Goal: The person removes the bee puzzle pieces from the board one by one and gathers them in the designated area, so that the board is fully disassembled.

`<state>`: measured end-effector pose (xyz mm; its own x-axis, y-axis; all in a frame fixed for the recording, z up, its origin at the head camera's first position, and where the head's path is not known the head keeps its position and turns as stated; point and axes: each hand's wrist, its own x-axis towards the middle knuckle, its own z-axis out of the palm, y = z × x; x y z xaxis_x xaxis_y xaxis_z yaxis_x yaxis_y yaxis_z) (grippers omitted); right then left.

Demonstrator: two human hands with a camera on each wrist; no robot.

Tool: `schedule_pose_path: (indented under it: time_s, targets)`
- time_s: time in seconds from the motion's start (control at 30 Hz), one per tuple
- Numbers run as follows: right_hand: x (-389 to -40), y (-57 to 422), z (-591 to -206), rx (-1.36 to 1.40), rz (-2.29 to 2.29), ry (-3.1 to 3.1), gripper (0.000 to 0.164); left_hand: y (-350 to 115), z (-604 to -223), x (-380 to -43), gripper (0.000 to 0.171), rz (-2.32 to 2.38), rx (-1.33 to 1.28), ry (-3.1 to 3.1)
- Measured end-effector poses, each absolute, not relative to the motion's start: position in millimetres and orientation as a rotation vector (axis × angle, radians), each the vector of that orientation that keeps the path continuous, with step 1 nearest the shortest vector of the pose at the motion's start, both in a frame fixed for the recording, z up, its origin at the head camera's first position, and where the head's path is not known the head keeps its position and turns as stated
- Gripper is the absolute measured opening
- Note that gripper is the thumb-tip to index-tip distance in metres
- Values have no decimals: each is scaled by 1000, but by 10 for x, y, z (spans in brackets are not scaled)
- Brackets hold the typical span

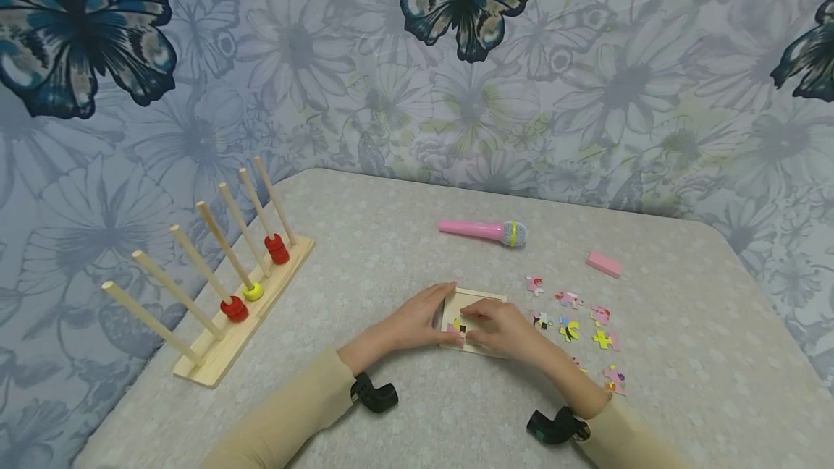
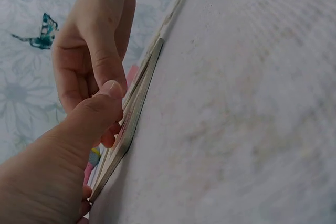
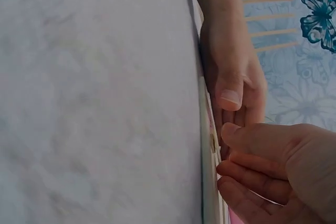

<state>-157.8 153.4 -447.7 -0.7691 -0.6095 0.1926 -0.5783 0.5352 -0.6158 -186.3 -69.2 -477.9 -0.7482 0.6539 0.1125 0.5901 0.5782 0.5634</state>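
Note:
A shallow wooden puzzle tray [image 1: 478, 292] lies on the table between both hands. My left hand [image 1: 417, 320] holds its left side, the thumb at the near corner and the fingers along the far side. A few joined puzzle pieces [image 1: 455, 327], pink, yellow and black, lie in the tray's near left part. My right hand [image 1: 507, 328] is over the tray's right half, its bent fingertips [image 3: 226, 169] down at the tray beside those pieces. Nothing shows between its thumb and fingers in the right wrist view. The right hand covers part of the tray.
Several loose jigsaw pieces [image 1: 569, 329] lie right of the tray. Behind them are a pink block [image 1: 604, 264] and a pink toy microphone [image 1: 478, 230]. A wooden peg stand [image 1: 211, 368] with red and yellow rings is at the left. A patterned wall [image 1: 391, 114] backs the table.

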Motion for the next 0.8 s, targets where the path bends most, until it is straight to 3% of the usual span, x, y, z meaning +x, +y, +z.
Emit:
schedule_pose_path:
  time_s: [0.5,0.8]
  targets:
    - [-1511,1447,-4468,-1061,-1021,2679,27,-727,-4717,-1858,109,841,1112,2657]
    - [-1460,1422,-4491,-863,-1236,2574,24,-710,-4744,-1859,108,862,1135,2652]
